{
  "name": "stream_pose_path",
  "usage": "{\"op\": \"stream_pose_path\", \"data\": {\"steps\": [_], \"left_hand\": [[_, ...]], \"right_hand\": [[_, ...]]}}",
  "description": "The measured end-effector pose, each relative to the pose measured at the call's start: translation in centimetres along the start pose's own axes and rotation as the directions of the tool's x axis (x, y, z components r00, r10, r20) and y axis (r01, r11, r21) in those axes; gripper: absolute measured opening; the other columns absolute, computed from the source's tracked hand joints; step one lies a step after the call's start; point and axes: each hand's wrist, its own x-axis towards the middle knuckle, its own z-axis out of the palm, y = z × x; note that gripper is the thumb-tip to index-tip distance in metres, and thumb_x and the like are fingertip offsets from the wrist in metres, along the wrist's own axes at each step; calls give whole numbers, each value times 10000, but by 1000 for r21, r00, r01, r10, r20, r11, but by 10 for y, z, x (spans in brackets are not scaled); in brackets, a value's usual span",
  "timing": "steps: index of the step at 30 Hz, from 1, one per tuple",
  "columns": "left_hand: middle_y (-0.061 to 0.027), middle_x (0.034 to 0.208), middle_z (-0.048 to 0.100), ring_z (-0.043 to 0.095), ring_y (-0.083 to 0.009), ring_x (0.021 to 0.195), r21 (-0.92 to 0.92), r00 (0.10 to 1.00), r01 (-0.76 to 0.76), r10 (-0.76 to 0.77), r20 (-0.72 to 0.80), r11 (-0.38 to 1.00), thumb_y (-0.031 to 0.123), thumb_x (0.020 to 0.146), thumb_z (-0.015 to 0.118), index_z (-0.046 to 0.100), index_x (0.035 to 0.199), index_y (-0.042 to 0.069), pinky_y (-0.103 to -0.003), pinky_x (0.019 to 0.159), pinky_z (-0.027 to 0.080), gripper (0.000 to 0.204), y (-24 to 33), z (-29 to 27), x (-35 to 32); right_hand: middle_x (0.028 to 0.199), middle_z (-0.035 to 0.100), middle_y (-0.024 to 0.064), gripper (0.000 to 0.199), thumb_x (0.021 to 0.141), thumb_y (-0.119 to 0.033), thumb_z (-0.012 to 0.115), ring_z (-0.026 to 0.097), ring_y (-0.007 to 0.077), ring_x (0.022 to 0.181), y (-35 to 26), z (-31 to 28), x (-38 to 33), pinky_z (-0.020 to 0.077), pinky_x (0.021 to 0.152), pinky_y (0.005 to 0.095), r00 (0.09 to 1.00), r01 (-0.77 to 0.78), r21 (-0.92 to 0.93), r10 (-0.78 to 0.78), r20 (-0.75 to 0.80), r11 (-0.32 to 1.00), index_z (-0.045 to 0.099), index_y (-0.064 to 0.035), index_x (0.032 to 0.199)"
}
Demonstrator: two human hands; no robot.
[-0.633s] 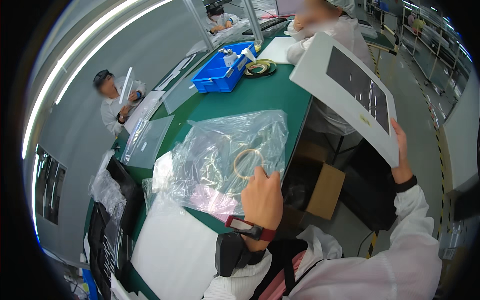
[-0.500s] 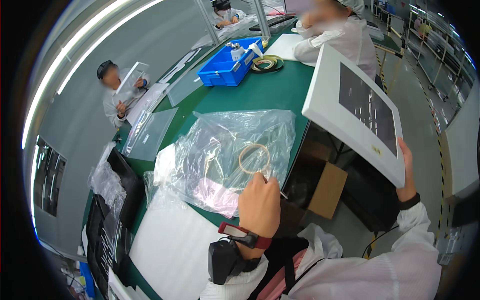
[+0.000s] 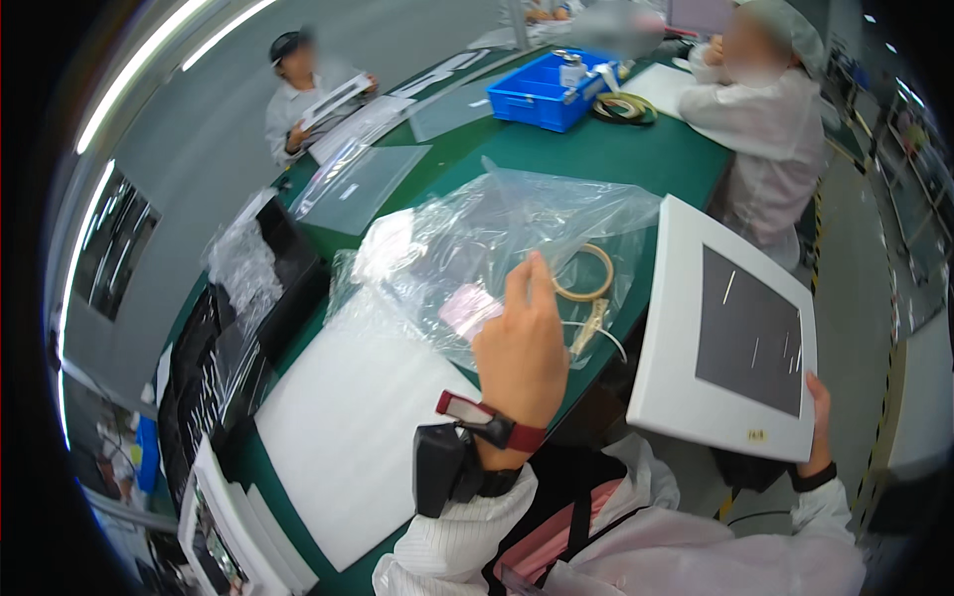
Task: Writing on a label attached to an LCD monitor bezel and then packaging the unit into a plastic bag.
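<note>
My left hand [image 3: 522, 343], with its fingers pinched together, holds the film of a clear plastic bag [image 3: 447, 223] in the middle of the table. A tan tape roll [image 3: 584, 273] shows just right of my fingertips, with a small beige piece and a white cable [image 3: 614, 341] below it. A pink sheet [image 3: 469, 310] shows through the film left of the hand. On the right, my right hand [image 3: 819, 427] grips the lower right edge of a white-framed panel [image 3: 651, 348] with a dark screen; the panel is tilted, off the table's right edge. My right fingers are partly hidden behind it.
White foam sheets [image 3: 348, 447] lie on the green table at the near left, beside a black tray [image 3: 214, 368] with crumpled film. Several white frames [image 3: 224, 531] stand at the lower left. A blue bin [image 3: 542, 99] sits farther back. Co-workers [image 3: 760, 119] sit across and at the right.
My left hand has pulled part of the bag's film up and left, uncovering the cable and beige piece. The panel in my right hand has come lower and turned more toward me. The view has shifted.
</note>
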Motion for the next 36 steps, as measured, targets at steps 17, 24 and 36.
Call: {"op": "stream_pose_path", "data": {"steps": [17,24,36], "left_hand": [[-64,1288,468,593,-303,767,-300,917,-275,343,204,913,-114,583,468,392,1322,150,-326,580,484,789,-31,-59,-20],[-71,1223,527,611,-273,758,-137,891,-452,451,-43,881,-90,594,506,447,1268,112,-321,601,481,706,7,-51,-10],[-83,906,612,590,-219,752,-456,705,-640,709,-27,619,25,662,542,528,1106,2,-298,653,473,445,120,-12,-53]], "right_hand": [[1021,584,207,441,869,-243,466,623,258,858,-12,99,10,516,769,325,977,-116,-47,122,177,992,438,81,1166],[1041,582,181,427,874,-251,451,602,264,901,6,146,40,485,818,348,954,-94,57,74,291,994,451,54,1173],[924,583,77,282,861,-237,544,572,156,804,41,251,56,455,723,270,983,128,127,-143,119,984,549,-37,1059]]}}
